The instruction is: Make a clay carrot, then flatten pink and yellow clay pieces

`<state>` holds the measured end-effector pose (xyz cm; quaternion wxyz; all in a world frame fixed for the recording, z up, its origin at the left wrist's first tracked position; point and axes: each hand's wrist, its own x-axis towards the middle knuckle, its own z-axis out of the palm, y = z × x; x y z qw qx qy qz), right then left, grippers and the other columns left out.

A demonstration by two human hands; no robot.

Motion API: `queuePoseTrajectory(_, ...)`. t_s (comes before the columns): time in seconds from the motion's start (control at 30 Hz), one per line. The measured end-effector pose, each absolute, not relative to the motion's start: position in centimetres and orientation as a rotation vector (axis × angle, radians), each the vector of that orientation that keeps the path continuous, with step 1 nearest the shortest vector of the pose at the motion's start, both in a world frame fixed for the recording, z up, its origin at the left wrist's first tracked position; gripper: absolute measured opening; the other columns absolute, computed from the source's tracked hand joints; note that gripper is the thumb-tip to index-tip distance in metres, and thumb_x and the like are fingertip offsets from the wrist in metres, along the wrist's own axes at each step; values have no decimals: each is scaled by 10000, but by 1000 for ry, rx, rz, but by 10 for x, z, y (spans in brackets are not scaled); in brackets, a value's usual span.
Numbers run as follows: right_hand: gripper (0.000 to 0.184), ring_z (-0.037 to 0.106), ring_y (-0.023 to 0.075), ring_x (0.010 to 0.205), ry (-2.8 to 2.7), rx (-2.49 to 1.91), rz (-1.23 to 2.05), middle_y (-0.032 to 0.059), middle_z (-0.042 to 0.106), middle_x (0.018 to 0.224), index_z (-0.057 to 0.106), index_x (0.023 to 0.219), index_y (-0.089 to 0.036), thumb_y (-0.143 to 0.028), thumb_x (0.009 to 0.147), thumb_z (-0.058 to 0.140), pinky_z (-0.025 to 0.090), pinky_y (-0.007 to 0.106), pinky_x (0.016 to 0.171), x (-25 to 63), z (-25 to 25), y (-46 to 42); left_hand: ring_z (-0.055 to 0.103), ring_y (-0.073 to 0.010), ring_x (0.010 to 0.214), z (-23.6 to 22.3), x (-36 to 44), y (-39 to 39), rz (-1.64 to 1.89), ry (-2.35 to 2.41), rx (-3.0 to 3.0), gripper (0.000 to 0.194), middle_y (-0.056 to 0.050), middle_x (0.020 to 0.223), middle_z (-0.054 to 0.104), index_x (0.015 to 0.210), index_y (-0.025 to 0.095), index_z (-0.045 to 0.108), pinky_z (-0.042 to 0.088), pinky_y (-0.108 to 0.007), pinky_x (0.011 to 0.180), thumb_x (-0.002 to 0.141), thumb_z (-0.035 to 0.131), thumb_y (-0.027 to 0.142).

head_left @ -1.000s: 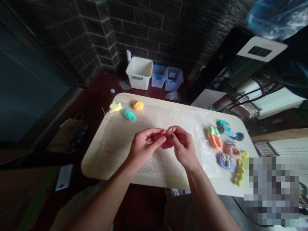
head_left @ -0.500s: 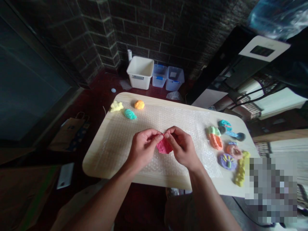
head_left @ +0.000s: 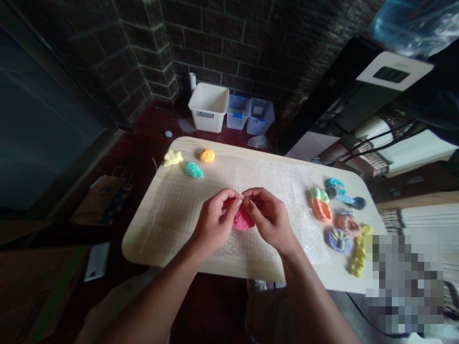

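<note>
A lump of pink-red foam clay [head_left: 243,220] is pinched between both my hands above the middle of a bubble-wrap sheet [head_left: 186,196]. My left hand [head_left: 215,222] curls round its left side, thumb and fingers closed on it. My right hand [head_left: 268,219] closes on its right side, fingertips meeting the left hand's at the top. The sheet lies on a light wooden table [head_left: 143,239]. Part of the clay is hidden behind my fingers.
Yellow [head_left: 172,157], teal [head_left: 193,169] and orange [head_left: 207,155] clay lumps lie at the table's far left. Several finished clay shapes [head_left: 339,220] sit along the right edge. A white bin [head_left: 208,108] and two clear boxes [head_left: 249,116] stand on the floor beyond.
My fingertips have drawn closer together over the top of the pink clay, and the lump looks more rounded and sits lower between my hands. Other objects are unmoved.
</note>
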<state>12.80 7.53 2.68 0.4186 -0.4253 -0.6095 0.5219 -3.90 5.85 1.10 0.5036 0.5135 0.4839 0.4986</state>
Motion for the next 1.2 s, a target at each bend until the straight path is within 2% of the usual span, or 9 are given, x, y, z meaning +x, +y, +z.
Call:
queuePoseTrajectory(0.13, 187, 679, 161, 752, -1551, -1072, 1249, 63, 743, 888, 758, 1005, -180, -366, 990, 743, 543, 277, 661, 130, 27, 77, 674, -168, 804, 9, -39, 59, 1221, 1178, 1220, 203, -34, 885, 705, 962, 190, 677, 508, -245, 697, 1008, 645, 385)
queuePoseTrajectory(0.3, 187, 617, 133, 662, -1461, -1090, 1198, 33, 700, 815, 726, 976, -191, -375, 1010, 719, 498, 257, 589, 130, 23, 77, 705, -180, 871, 8, -39, 62, 1242, 1078, 1013, 272, -50, 945, 751, 1099, 178, 698, 537, -263, 772, 943, 749, 395)
queuePoseTrajectory(0.47, 187, 623, 132, 640, -1443, -1070, 1194, 24, 697, 779, 733, 944, -191, -371, 996, 742, 505, 262, 586, 129, 22, 78, 711, -183, 797, 11, -41, 64, 1196, 1051, 978, 239, -71, 876, 779, 928, 146, 764, 542, -274, 738, 899, 794, 380)
queuePoseTrajectory(0.57, 184, 684, 158, 705, -1456, -1059, 1241, 48, 753, 855, 776, 1004, -197, -377, 966, 779, 547, 282, 624, 128, 23, 78, 711, -181, 761, 14, -44, 63, 1215, 1109, 1023, 203, -62, 828, 783, 879, 149, 778, 538, -271, 709, 899, 786, 351)
queuePoseTrajectory(0.7, 141, 732, 195, 852, -1540, -1018, 1210, 73, 795, 972, 826, 1004, -227, -345, 928, 825, 583, 321, 729, 130, 24, 79, 708, -178, 739, 17, -45, 61, 1192, 1149, 1068, 187, -60, 805, 786, 878, 144, 801, 531, -263, 679, 873, 813, 331)
queuePoseTrajectory(0.8, 145, 714, 183, 784, -1486, -1038, 1236, 61, 781, 883, 809, 933, -219, -363, 946, 803, 576, 317, 695, 131, 26, 79, 715, -177, 744, 17, -42, 60, 1183, 1102, 1035, 208, -68, 822, 792, 888, 139, 802, 546, -262, 685, 880, 810, 347)
queuePoseTrajectory(0.97, 211, 657, 156, 676, -1404, -1088, 1228, 48, 748, 808, 763, 912, -196, -402, 955, 785, 538, 291, 616, 130, 27, 79, 758, -202, 835, 15, -37, 62, 1222, 1020, 888, 307, -103, 976, 811, 1047, 138, 778, 600, -296, 753, 879, 820, 391)
queuePoseTrajectory(1.1, 192, 691, 167, 740, -1433, -1077, 1286, 62, 782, 887, 792, 982, -204, -388, 935, 812, 555, 294, 654, 129, 24, 79, 741, -188, 805, 16, -41, 63, 1241, 1051, 968, 220, -78, 875, 800, 896, 144, 785, 578, -284, 755, 889, 809, 363)
queuePoseTrajectory(1.2, 193, 709, 186, 775, -1456, -1069, 1303, 74, 794, 916, 820, 970, -211, -380, 886, 861, 569, 307, 662, 129, 25, 79, 726, -188, 789, 16, -44, 62, 1231, 1100, 1037, 202, -67, 834, 789, 868, 149, 794, 551, -277, 726, 880, 818, 349)
